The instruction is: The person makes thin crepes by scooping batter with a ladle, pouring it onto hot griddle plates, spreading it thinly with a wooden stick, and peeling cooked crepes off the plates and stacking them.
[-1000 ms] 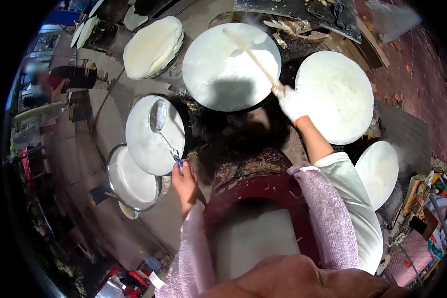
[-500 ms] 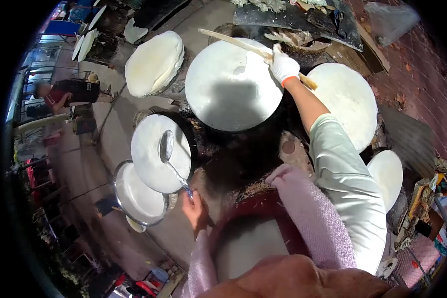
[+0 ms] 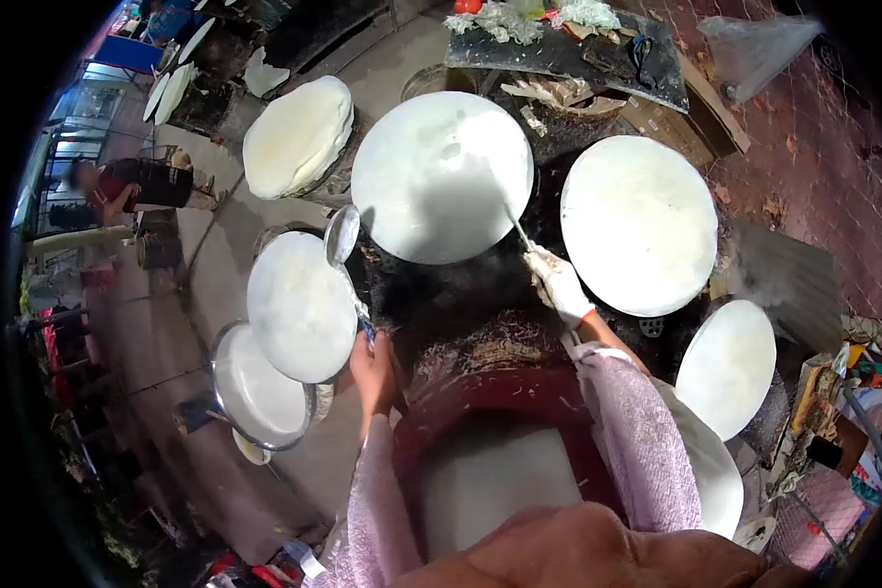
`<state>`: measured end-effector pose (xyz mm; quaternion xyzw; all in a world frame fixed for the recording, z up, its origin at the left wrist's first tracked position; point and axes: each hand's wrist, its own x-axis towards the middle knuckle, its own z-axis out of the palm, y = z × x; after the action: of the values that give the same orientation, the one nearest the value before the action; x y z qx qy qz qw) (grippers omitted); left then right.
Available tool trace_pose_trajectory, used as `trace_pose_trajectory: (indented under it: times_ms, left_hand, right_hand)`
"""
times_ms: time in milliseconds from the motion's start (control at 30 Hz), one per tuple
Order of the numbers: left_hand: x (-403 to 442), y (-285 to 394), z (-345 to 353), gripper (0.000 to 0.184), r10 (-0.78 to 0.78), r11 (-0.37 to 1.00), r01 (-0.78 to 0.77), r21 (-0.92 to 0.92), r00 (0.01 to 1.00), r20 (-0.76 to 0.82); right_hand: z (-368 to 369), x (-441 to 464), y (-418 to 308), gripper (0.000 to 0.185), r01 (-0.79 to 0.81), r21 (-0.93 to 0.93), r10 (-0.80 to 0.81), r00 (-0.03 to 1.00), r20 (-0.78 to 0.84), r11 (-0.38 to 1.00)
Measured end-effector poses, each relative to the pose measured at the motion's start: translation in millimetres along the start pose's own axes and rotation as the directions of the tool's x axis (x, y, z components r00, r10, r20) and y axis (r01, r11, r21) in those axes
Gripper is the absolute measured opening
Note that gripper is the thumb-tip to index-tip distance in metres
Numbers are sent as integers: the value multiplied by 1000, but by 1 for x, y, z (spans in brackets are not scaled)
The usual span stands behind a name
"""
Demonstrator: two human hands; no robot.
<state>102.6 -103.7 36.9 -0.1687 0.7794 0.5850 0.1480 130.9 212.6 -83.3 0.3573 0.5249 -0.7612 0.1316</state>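
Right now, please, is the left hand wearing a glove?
No, the left hand is bare, while the right hand wears a white glove.

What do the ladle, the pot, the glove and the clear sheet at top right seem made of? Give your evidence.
Ladle: shiny metal, perhaps steel; its bowl catches bright highlights.
Pot: probably polished metal; its rim gleams.
Glove: matte fabric, possibly cotton; it follows the hand softly.
Clear sheet: likely thin plastic; see-through and crumpled.

Bright centre disc (image 3: 442, 176) | soft shadow (image 3: 456, 211) across it | fisheye-curved, black corners
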Motion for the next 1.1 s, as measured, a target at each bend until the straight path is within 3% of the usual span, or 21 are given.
trace_pose_trajectory:
  times_ms: [33, 100, 167, 267, 300, 400, 433, 467, 533, 567, 600, 733, 767, 800, 867, 933, 967, 1000, 1067, 1100]
  left_hand:
    - [-1, 3, 4, 18, -13, 1000, 14, -21, 1000, 19]
    - [4, -3, 7, 19, 30, 999, -28, -34, 999, 38]
    - [4, 3, 13, 19, 6, 999, -4, -51, 999, 41]
    - [17, 8, 18, 19, 9, 999, -4, -49, 995, 103]
    - [26, 13, 21, 20, 32, 999, -30, -18, 992, 122]
    - [73, 31, 31, 20, 79, 997, -73, -32, 960, 268]
    - [100, 30, 36, 20, 106, 994, -105, -20, 946, 306]
    - [130, 31, 44, 19, 135, 990, -141, -9, 927, 349]
    - [178, 50, 70, 21, 112, 983, -158, 96, 923, 367]
    - [208, 49, 83, 22, 152, 983, -182, 19, 869, 471]
    - [235, 44, 94, 23, 191, 980, -192, -58, 802, 566]
    - [262, 47, 125, 25, 73, 997, -32, -75, 755, 651]
    - [257, 42, 123, 25, 68, 997, -34, -64, 736, 673]
    - [253, 40, 122, 25, 70, 998, -45, -54, 714, 697]
    - [244, 21, 117, 20, -98, 982, 180, -47, 713, 694]
    - [206, 22, 101, 22, -91, 961, 241, -138, 745, 661]
    - [200, 15, 93, 22, -90, 936, 287, -204, 754, 650]
    - [198, 7, 88, 22, -88, 905, 330, -267, 763, 641]
    - [196, 5, 85, 23, -134, 851, 407, -332, 779, 613]
    - [195, 5, 86, 23, -185, 831, 446, -333, 786, 590]
  right_hand:
    - [-5, 0, -8, 21, 21, -24, -21, 1000, 8, 999]
    - [-29, 39, 5, 21, 221, -112, -234, 965, -117, 969]
    - [-45, 52, 2, 19, 230, -105, -244, 959, -147, 968]
    - [-28, 7, -40, 22, -87, -55, 89, 995, 47, 995]
    - [-27, 1, -41, 26, -106, -105, 116, 988, 101, 989]
    - [-32, 25, -19, 28, 262, -201, -251, 965, 79, 944]
    - [-32, 32, -12, 30, 318, -95, -323, 945, -45, 943]
    - [-37, 42, -3, 32, 284, 12, -283, 958, -54, 959]
    - [-27, 44, 15, 36, 274, -55, -275, 961, -28, 960]
    - [-14, 24, 6, 37, 252, -151, -257, 966, -8, 956]
    - [-2, 3, -1, 40, 253, -104, -257, 966, -30, 962]
    - [-6, -9, 53, 43, 371, -5, -357, 892, -275, 929]
    - [5, -16, 66, 43, 306, -51, -303, 881, -364, 951]
    - [23, -6, 93, 40, 475, -27, -461, 835, -299, 879]
    - [87, -50, 47, 35, 64, 126, -51, 993, -103, 990]
    - [126, -30, 51, 33, 90, 158, -65, 986, -153, 983]
    - [124, -41, 41, 32, -22, 251, 40, 997, -66, 968]
    - [120, -41, 33, 30, 16, 286, -4, 999, -42, 958]
    - [104, 5, 69, 32, 333, 46, -300, 895, -329, 942]
    - [105, 1, 67, 36, 223, 29, -201, 923, -327, 974]
